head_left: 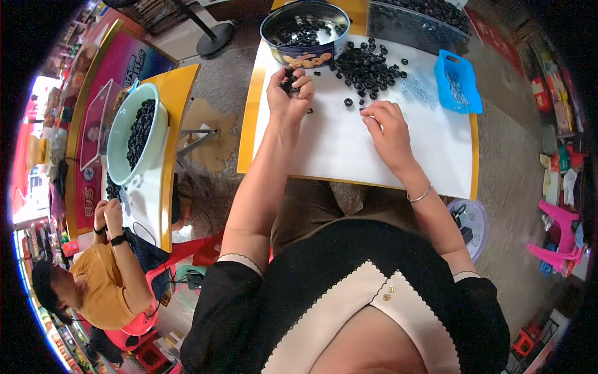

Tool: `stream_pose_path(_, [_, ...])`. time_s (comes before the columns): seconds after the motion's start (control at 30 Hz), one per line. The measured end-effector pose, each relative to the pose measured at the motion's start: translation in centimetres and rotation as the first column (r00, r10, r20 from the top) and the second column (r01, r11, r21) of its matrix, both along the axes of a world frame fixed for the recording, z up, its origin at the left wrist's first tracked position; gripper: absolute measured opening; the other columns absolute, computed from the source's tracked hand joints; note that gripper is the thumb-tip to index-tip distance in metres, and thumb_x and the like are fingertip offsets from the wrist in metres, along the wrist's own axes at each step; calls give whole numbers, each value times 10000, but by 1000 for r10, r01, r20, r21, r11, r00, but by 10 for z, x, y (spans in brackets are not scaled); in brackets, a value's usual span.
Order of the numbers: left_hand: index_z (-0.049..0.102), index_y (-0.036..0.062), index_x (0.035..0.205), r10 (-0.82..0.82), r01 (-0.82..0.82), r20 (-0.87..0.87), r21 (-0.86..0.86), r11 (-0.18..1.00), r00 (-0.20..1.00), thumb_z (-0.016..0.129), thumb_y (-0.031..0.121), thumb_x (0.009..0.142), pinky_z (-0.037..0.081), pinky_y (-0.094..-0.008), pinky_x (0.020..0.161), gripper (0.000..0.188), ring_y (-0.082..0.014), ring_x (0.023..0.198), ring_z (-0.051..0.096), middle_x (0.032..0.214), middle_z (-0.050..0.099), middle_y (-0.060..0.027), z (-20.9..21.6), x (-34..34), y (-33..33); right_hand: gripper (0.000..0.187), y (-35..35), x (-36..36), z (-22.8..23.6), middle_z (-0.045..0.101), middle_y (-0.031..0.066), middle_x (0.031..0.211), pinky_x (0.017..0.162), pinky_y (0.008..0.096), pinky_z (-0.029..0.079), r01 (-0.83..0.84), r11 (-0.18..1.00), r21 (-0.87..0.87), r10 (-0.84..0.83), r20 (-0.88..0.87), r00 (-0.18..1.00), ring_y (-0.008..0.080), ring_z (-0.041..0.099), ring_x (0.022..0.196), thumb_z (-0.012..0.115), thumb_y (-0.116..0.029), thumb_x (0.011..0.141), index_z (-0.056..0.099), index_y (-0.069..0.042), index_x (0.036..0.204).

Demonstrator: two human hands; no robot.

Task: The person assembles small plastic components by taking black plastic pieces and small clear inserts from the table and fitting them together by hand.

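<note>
My left hand (290,96) is curled round several small black ring-shaped parts (288,81), just in front of a round tin (305,57). My right hand (387,129) hovers low over the white tabletop (330,146), thumb and fingertips brought together. Something small and dark shows at those fingertips, too tiny to make out. Right beyond it lies a loose black ring (348,102). A spread heap of the same black rings (367,68) covers the table between the tin and my right hand.
Small clear-looking pieces (418,88) lie beside a blue plastic tray (445,81) at the right. Behind the heap stands a clear bin (398,28) of black parts. At the left, another person (109,283) sits by a pale green basin (159,128) of black parts.
</note>
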State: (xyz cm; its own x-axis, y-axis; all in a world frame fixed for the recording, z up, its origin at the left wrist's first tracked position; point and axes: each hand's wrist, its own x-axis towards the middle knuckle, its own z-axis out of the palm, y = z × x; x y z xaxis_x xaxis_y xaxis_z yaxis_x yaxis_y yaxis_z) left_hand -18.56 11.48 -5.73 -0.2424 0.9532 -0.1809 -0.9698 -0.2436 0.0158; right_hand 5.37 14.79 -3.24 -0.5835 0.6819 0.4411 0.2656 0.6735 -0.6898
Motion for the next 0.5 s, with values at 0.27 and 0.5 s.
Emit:
stream_pose_path(0.27, [514,52,842,191,-220,170,170,961,967,492,210,874,210,-249,422,163,-113,543,356,678,439,-17,21,-29,-63,78,-27,-18,15,597,97,914,766,344,463,-115,991,-71,115,-4,993,263,549,883,627,-33,798,642,-21,874])
stream_pose_path(0.5, [544,48,852,530,-511,-119,158,845,840,535,218,867,235,-227,436,171,-81,520,345,659,448,-3,85,-132,-226,68,-57,-45,28,588,70,936,670,271,464,-278,952,-131,284,34,958,178,541,820,594,-3,842,629,-10,900])
